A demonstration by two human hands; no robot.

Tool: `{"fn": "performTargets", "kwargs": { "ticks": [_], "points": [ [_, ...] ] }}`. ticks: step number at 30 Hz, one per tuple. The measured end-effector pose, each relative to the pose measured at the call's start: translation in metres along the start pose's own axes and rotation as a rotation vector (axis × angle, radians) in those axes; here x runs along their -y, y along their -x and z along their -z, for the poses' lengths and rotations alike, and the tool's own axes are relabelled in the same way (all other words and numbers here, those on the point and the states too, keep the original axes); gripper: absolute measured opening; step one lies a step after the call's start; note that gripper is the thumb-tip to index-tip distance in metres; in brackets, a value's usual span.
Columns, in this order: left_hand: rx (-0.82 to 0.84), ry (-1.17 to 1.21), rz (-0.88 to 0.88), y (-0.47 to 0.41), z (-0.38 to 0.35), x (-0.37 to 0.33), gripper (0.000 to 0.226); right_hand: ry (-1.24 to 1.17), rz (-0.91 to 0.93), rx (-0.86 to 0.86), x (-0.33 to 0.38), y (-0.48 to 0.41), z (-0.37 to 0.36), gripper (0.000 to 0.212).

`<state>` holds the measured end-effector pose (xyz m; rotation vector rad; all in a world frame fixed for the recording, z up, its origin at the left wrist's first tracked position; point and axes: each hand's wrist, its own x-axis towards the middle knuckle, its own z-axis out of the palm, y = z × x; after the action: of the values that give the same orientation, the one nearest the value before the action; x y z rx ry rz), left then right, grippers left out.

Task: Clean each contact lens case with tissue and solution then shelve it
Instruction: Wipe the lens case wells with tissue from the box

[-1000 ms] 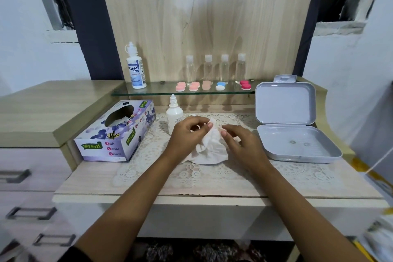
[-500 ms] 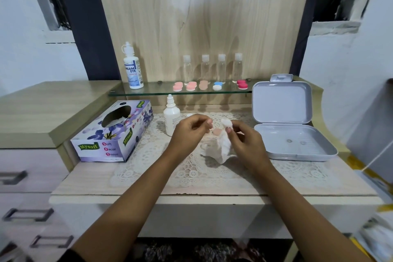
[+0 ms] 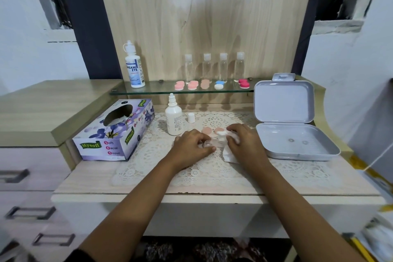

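My left hand (image 3: 192, 144) pinches a clear lens case base (image 3: 209, 144) down on the lace mat (image 3: 212, 168). My right hand (image 3: 244, 144) grips a crumpled white tissue (image 3: 228, 154) and presses its tip (image 3: 221, 135) onto the case's right end. Two peach caps (image 3: 206, 130) lie on the mat just behind my hands. An uncapped white solution bottle (image 3: 174, 120) stands behind my left hand, its small cap (image 3: 191, 117) beside it. Several cleaned cases (image 3: 192, 85) sit in a row on the glass shelf (image 3: 148, 91).
A purple tissue box (image 3: 116, 132) lies at the left. An open grey plastic box (image 3: 293, 121) stands at the right. On the shelf are a Dream Eye bottle (image 3: 134, 66) and several clear small bottles (image 3: 214, 68). Drawers (image 3: 25, 176) are at the far left.
My hands lowered from above the mat to its surface. The tissue, held up in my right hand half a second ago, now presses on the clear case that my left hand steadies.
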<state>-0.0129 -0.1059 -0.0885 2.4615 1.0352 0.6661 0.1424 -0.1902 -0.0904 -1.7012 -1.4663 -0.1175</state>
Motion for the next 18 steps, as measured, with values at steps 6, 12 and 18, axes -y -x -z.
{"fn": "performTargets", "kwargs": {
  "ticks": [6,12,18],
  "points": [
    [-0.016,-0.008,-0.033,-0.0024,-0.0037,0.0047,0.029,0.034,0.072,0.101,0.0044,0.0022,-0.0013,0.016],
    [-0.040,0.009,-0.042,-0.0025,-0.0048,0.0063,0.028,0.061,0.106,0.154,0.0058,0.0038,-0.0013,0.018],
    [-0.042,0.006,-0.060,-0.0023,-0.0047,0.0059,0.029,0.143,0.157,0.195,0.0057,0.0060,-0.0036,0.028]
  ]
}}
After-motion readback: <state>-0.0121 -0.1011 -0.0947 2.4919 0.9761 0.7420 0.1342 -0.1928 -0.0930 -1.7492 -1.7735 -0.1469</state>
